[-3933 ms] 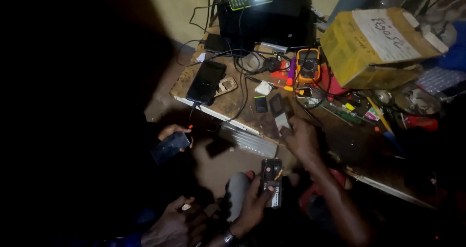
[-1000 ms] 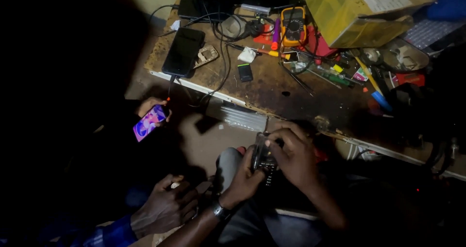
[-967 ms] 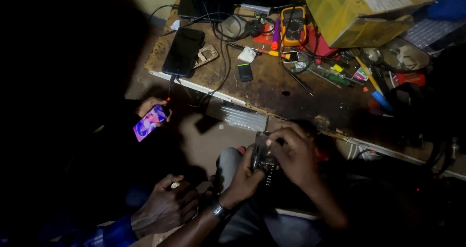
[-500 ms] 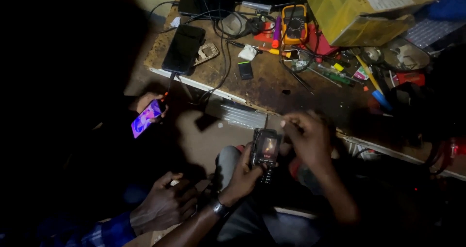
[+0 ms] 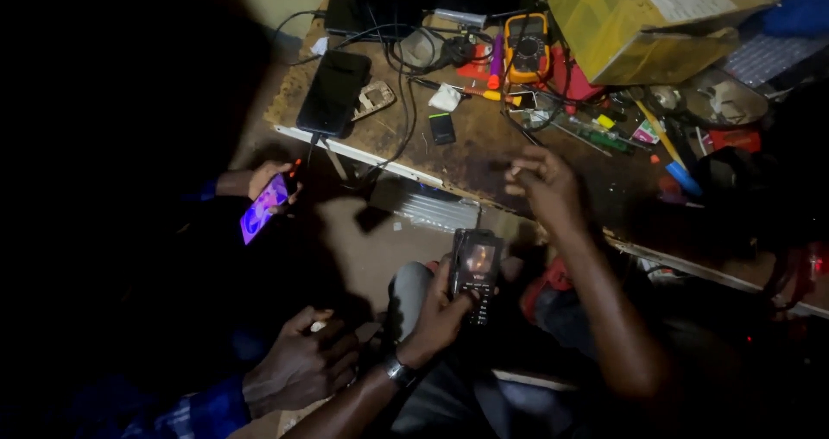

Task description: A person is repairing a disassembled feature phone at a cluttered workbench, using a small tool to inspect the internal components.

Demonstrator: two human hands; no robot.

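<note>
My left hand (image 5: 439,318), with a watch at the wrist, grips a dark keypad phone (image 5: 474,271) upright over my lap, its small screen lit. My right hand (image 5: 542,183) hovers above and to the right of the phone, near the workbench's front edge (image 5: 406,170); its fingers are loosely curled and I see nothing in them. It does not touch the phone.
Another person sits at left, one hand holding a lit smartphone (image 5: 264,206), the other hand (image 5: 302,372) resting low in a plaid sleeve. The bench carries a black smartphone (image 5: 333,92), a yellow multimeter (image 5: 526,47), cables, small tools and a cardboard box (image 5: 648,20).
My right hand has come off the keypad phone and risen toward the bench edge. The phone stays in my left hand alone, now upright with its screen showing.
</note>
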